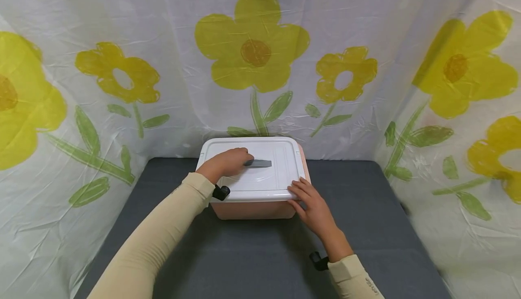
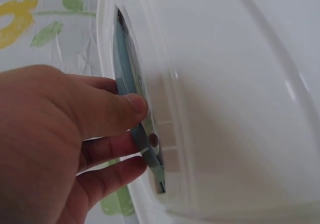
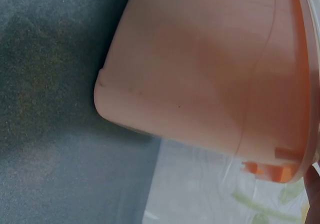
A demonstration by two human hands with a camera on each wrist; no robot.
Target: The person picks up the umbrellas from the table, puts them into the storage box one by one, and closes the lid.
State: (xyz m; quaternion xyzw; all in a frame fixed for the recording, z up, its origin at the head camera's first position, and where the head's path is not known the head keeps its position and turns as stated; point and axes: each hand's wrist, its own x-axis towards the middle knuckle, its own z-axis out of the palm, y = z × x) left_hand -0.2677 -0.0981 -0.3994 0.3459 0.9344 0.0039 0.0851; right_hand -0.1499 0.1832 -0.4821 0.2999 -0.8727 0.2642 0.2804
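A pink storage box (image 1: 256, 211) stands on a dark table, with a white lid (image 1: 248, 186) seated on top. A flat grey-blue handle (image 1: 260, 163) is set in the lid's middle. My left hand (image 1: 229, 161) pinches this handle (image 2: 126, 59); in the left wrist view the thumb lies on one side and fingers on the other. My right hand (image 1: 313, 206) rests at the lid's front right corner, fingers on its top edge and thumb by the front rim. The right wrist view shows the box's pink wall (image 3: 200, 74) and only a sliver of hand. The box's contents are hidden.
The dark grey table (image 1: 350, 217) extends in front of the box and to both sides. Behind it hangs a white curtain (image 1: 183, 113) with yellow flowers, which also runs along the left and right. An orange clip (image 3: 272, 172) sits under the box's rim.
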